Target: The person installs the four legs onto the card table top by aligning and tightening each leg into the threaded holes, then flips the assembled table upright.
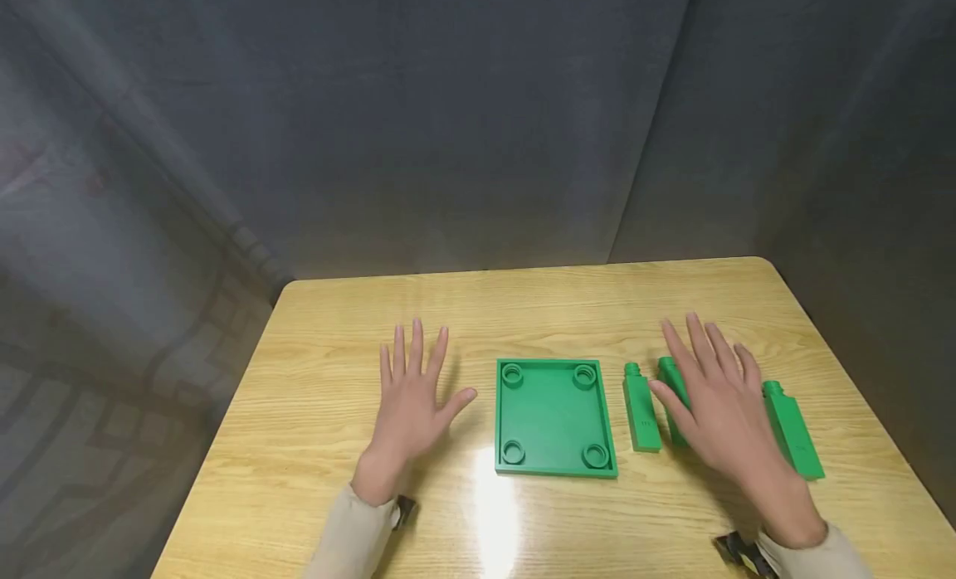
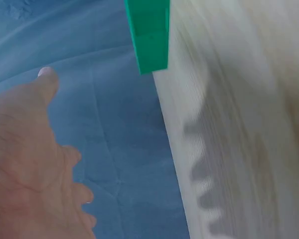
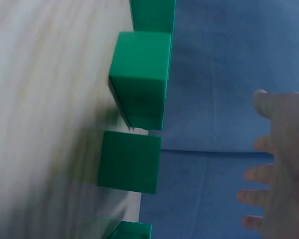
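2 hands hover above the wooden table [image 1: 314, 413], both spread flat with fingers straight and holding nothing. The left hand [image 1: 409, 401] sits just left of the square green tray [image 1: 554, 413], which lies flat with 4 round sockets at its corners. The right hand [image 1: 717, 396] is over a row of green pegs: the left peg [image 1: 641, 409] lies just right of the tray, the middle peg [image 1: 670, 378] is mostly hidden under the palm, and the right peg [image 1: 793, 430] lies beside the wrist (a 4th could be covered; I cannot tell). By my reading, work is at its start: nothing is fitted yet. Going on would call for the right hand to lower and close round 1 peg.
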Demonstrator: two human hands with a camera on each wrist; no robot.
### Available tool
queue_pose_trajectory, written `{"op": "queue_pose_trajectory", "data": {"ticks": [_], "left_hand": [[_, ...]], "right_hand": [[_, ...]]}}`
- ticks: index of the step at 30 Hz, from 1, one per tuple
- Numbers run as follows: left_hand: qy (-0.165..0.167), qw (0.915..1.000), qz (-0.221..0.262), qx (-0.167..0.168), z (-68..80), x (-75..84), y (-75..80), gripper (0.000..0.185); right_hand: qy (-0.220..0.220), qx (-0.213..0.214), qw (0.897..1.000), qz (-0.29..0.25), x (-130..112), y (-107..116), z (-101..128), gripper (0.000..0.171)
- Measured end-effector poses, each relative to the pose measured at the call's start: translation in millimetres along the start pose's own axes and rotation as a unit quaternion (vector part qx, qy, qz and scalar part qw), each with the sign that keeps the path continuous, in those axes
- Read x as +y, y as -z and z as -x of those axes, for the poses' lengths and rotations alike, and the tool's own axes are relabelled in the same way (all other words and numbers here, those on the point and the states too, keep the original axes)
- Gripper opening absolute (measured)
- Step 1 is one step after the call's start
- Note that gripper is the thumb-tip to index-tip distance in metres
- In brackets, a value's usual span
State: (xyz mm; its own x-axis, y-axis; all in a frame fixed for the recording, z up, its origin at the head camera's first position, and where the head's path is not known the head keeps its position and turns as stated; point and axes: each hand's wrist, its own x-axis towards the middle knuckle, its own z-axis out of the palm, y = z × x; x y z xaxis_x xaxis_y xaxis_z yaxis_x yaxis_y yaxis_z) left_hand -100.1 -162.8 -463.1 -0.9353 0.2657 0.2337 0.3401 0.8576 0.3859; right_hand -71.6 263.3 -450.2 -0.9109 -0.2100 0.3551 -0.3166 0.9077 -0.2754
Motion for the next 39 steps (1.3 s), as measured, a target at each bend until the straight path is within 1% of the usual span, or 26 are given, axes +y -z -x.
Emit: {"op": "queue_pose_trajectory", "data": {"ticks": [5, 8, 11, 14, 18, 21, 23, 26, 29, 32, 33, 36, 39], "left_hand": [[-0.003, 0.9993, 0.033, 0.015, 11.6, 11.6, -1.8, 0.101], [0.004, 0.9977, 0.065, 0.018, 18.5, 20.2, -4.9, 0.098], [0.014, 0.9955, 0.093, 0.011, 26.0, 27.8, -11.2, 0.095], [0.023, 0.9934, 0.112, -0.002, 32.9, 32.7, -20.3, 0.095], [0.031, 0.9902, 0.136, -0.011, 39.7, 35.1, -31.3, 0.095], [0.032, 0.9866, 0.159, -0.015, 42.8, 37.5, -37.0, 0.096], [0.032, 0.9838, 0.176, -0.018, 44.5, 39.9, -39.9, 0.094], [0.039, 0.9795, 0.195, -0.031, 46.7, 42.5, -43.7, 0.093], [0.047, 0.9758, 0.209, -0.043, 48.0, 43.0, -47.4, 0.093], [0.047, 0.9711, 0.227, -0.057, 48.0, 42.3, -50.8, 0.094], [0.045, 0.9695, 0.233, -0.062, 48.0, 41.7, -52.2, 0.094], [0.038, 0.9654, 0.247, -0.074, 48.3, 39.5, -55.6, 0.095], [0.034, 0.9623, 0.256, -0.084, 49.9, 36.8, -58.6, 0.098]], "right_hand": [[0.004, 0.032, 0.999, -0.005, -9, -1, 10, 0.076], [-0.002, 0.054, 0.998, -0.022, -16, -4, 17, 0.076], [-0.008, 0.079, 0.996, -0.045, -23, -8, 22, 0.076], [-0.01, 0.107, 0.992, -0.064, -30, -14, 28, 0.081], [-0.016, 0.142, 0.985, -0.092, -38, -21, 34, 0.089], [-0.028, 0.163, 0.98, -0.115, -41, -26, 38, 0.088], [-0.033, 0.176, 0.977, -0.117, -42, -30, 41, 0.086], [-0.041, 0.188, 0.976, -0.104, -41, -36, 47, 0.086], [-0.054, 0.19, 0.976, -0.087, -40, -42, 51, 0.082], [-0.085, 0.179, 0.977, -0.079, -39, -44, 54, 0.066], [-0.099, 0.172, 0.977, -0.077, -40, -45, 56, 0.063], [-0.144, 0.144, 0.977, -0.069, -42, -46, 59, 0.065], [-0.167, 0.113, 0.977, -0.065, -45, -48, 61, 0.065]]}}
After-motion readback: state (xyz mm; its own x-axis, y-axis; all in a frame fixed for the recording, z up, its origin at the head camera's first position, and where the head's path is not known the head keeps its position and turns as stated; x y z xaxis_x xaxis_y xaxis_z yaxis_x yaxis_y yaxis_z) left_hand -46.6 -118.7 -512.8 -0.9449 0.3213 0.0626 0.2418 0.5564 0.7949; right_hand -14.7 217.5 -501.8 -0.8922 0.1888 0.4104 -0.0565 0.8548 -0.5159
